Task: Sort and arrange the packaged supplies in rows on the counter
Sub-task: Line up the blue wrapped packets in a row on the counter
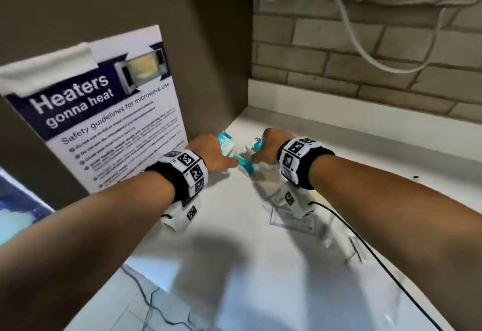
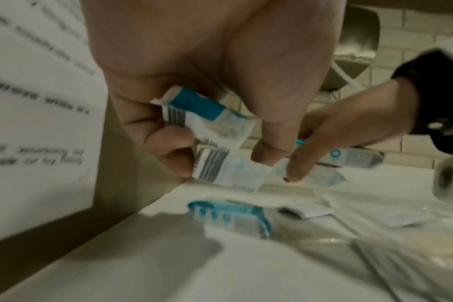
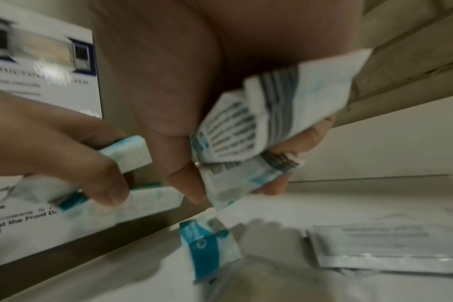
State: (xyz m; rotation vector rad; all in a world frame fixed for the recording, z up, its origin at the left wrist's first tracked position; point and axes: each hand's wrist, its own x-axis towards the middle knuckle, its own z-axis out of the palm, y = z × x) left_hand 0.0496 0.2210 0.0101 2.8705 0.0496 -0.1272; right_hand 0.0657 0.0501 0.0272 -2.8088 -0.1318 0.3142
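At nine o'clock a laminated sign [image 1: 104, 111] stands against the brown side wall, headed "Heaters gonna heat" with "Safety guidelines for microwave use" under it; the smaller lines are too blurred to read. The white tabletop [image 1: 234, 226] ends at that wall and at the brick backsplash [image 1: 365, 69] at twelve o'clock, while its near part at six o'clock lies open.

The left hand [image 1: 214, 154] has its grip curled round teal-and-white packets [image 2: 207, 118], thumb and fingers pinching them above the tabletop's corner. One more teal packet [image 2: 230, 218] lies flat on the tabletop below. The print on all of them is smeared by motion; only barcode-like stripes show.

The right hand [image 1: 268, 145], just beside the left, clenches a bundle of the same packets [image 3: 266, 118] in its grip. At three to four o'clock flat clear and silver pouches [image 3: 391, 249] lie on the tabletop, partly cut off by the wrist mount, their labels illegible.
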